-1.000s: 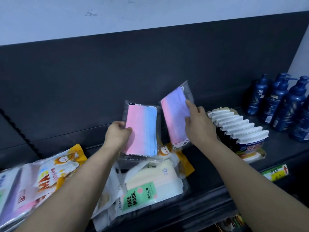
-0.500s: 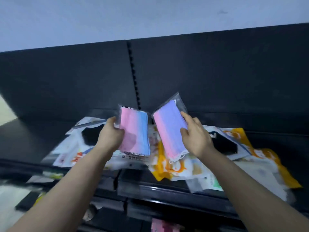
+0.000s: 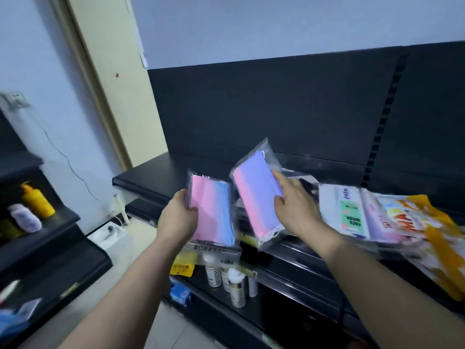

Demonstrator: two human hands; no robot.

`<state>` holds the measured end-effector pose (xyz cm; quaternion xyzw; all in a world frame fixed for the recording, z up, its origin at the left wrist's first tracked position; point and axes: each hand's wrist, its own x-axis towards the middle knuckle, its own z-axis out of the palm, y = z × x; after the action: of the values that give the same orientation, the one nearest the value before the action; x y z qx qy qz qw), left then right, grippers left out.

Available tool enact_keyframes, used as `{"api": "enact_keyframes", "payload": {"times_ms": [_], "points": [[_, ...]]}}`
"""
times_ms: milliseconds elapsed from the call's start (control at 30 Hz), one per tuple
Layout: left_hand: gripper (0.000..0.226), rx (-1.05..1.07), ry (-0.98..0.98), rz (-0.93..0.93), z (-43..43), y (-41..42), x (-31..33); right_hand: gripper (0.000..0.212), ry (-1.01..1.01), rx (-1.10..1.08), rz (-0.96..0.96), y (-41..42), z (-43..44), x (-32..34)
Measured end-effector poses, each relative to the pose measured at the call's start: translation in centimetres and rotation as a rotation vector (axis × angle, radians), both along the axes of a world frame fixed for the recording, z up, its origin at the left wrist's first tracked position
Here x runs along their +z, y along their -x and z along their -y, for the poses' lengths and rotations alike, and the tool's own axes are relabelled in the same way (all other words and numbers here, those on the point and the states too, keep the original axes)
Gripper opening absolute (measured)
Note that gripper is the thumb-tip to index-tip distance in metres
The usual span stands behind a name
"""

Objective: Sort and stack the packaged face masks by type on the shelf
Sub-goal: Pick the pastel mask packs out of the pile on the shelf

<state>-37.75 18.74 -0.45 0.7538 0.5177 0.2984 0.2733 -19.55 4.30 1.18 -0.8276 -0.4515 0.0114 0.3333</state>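
The left hand (image 3: 176, 220) grips the pink-and-blue mask pack (image 3: 214, 212) at its left edge, with the thumb on the front and the other fingers hidden behind it. The right hand (image 3: 294, 210) pinches the pink-and-purple mask pack (image 3: 254, 195) at its right edge. The thumb and the stretched index finger lie on the front, and the other fingers are not visible. Both packs are in clear plastic bags and are held in the air, just beside each other. I cannot tell if their edges touch. The left pack stands almost upright, and the right one is tilted with its top to the right. They are in front of the black shelf (image 3: 156, 172), near its left end, where the board is bare.

To the right of the right hand, a pile of mask packs (image 3: 392, 222) lies on the shelf. One of them has a green label (image 3: 351, 217), and some are orange and yellow. The picture is blurred there.

Under the packs, on the lower shelf (image 3: 289, 280), some white bottles (image 3: 236, 285) stand next to a yellow tag (image 3: 182, 267). Far left, on another dark rack, a yellow bottle (image 3: 37, 200) stands beside a white one.
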Motion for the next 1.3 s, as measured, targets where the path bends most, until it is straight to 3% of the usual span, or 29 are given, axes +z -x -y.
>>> {"api": "enact_keyframes", "payload": {"times_ms": [400, 833, 1067, 1300], "points": [[0.054, 0.076, 0.034, 0.026, -15.0, 4.2, -1.9, 0.059, 0.035, 0.01, 0.068, 2.9, -15.5, -1.3], [0.055, 0.055, 0.056, -0.064, -36.5, 2.0, -1.2, 0.06, 0.027, 0.015, -0.16, 0.9, -36.2, -2.2], [0.049, -0.077, 0.081, -0.089, -45.7, -0.8, -1.9, 0.063, -0.033, -0.04, -0.175, -0.1, -41.7, -2.4], [0.049, -0.249, 0.01, -0.327, -52.3, -3.0, -5.4, 0.062, -0.107, -0.15, -0.311, 1.1, -44.3, -3.5]]}}
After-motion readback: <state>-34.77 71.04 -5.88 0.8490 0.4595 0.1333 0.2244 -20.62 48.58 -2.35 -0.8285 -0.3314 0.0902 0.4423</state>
